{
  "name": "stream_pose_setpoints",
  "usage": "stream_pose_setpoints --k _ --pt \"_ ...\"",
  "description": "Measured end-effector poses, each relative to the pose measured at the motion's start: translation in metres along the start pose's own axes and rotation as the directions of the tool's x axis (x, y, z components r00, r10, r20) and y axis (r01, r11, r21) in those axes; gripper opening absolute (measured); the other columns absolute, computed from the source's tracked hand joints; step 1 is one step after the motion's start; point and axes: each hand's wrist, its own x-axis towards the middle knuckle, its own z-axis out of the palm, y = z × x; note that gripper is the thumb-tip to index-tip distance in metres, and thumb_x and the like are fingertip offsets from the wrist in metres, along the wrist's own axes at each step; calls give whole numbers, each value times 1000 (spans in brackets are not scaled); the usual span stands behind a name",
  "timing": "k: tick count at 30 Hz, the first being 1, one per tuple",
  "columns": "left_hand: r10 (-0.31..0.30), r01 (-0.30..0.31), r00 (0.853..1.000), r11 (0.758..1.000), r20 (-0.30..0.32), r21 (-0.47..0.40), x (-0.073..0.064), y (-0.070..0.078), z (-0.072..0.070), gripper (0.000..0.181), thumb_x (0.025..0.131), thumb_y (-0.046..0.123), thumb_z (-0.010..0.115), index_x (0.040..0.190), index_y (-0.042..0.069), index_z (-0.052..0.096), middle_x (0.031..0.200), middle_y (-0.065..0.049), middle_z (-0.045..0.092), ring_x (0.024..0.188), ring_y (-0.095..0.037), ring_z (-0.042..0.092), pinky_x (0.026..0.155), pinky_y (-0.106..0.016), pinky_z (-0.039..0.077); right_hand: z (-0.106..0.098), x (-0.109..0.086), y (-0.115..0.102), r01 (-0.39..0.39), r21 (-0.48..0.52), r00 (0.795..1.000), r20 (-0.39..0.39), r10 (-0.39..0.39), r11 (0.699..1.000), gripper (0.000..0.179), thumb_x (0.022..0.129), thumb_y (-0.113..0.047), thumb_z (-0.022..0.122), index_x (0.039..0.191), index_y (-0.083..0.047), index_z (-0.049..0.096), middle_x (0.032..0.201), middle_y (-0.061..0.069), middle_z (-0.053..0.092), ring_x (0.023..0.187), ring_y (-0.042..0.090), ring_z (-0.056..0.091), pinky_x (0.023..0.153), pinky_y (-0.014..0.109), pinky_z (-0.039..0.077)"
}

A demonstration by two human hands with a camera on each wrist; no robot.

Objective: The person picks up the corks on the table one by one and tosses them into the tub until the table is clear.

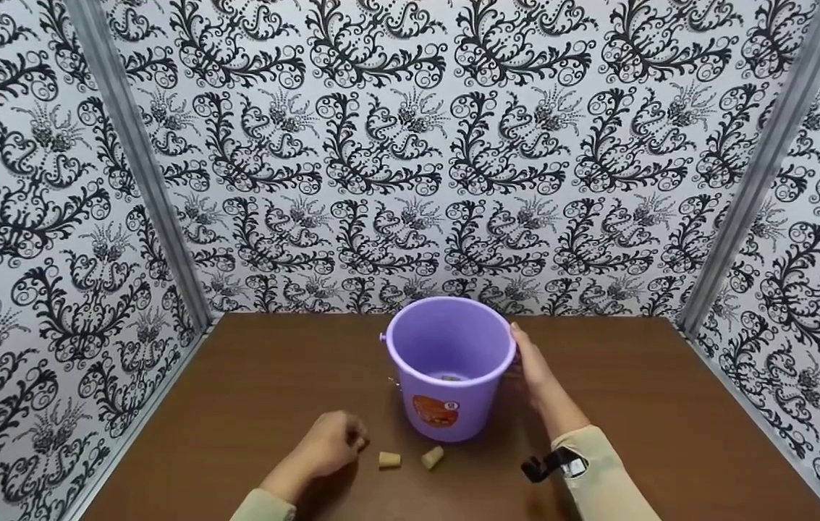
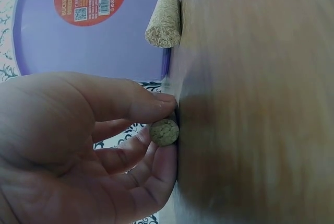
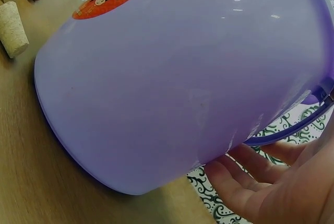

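Left hand [image 1: 337, 443] pinching a cork [image 2: 164, 131] at the counter [image 1: 272, 362], lower centre; right hand [image 1: 531, 369] unclenched against the bucket [image 1: 473, 409], centre. Second cork [image 1: 389, 460], third cork [image 1: 433, 457] near. Likely pick-up step; next calls for lifting clear.

You are working among: bucket [image 1: 475, 405], one; label [image 1: 435, 411], one; corks [image 1: 389, 460], three showing outside the bucket; piece [image 1: 451, 378] inside, one showing, too small for you to be identifying; hands you are using, two, left hand [image 1: 334, 443] and right hand [image 1: 531, 365]; black strap [image 1: 540, 467], one; table [image 1: 272, 376], one; patterned walls [image 1: 410, 145], three; metal posts [image 1: 155, 181], two
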Motion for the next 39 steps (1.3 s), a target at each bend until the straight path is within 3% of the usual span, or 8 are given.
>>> stream_pose_setpoints --k 10,18,29,39 --pt "12 -12 1000 1000 14 -28 0 -2 1 14 80 -6 74 84 8 75 84 3 72 77 -8 59 67 -26 50 0 1 0 -41 -23 999 -13 40 999 69 112 -50 31 144 5 59 133 30 69 116 38 71 97 43 57" --pt "42 -41 999 995 7 -87 1 2 -2 11 82 -5 73 83 6 75 77 0 73 68 0 54 63 -22 47 0 1 0 28 -110 999 -37 -32 994 65 113 -45 29 141 3 62 129 25 72 114 33 70 100 41 51" --pt "22 -22 1000 995 1 -94 2 2 -5 16 80 -6 71 84 8 76 79 3 72 69 -1 55 64 -21 47 -1 1 1 24 -73 1000 0 -24 997 67 114 -47 28 144 3 59 132 28 70 115 35 71 101 47 55" --pt "30 -30 1000 994 -4 -100 3 5 -5 15 79 -8 69 89 1 75 85 -1 74 77 -8 66 67 -22 53 0 1 2 27 -60 999 -22 -29 998 65 114 -45 29 141 4 62 130 28 71 115 36 70 103 46 54"
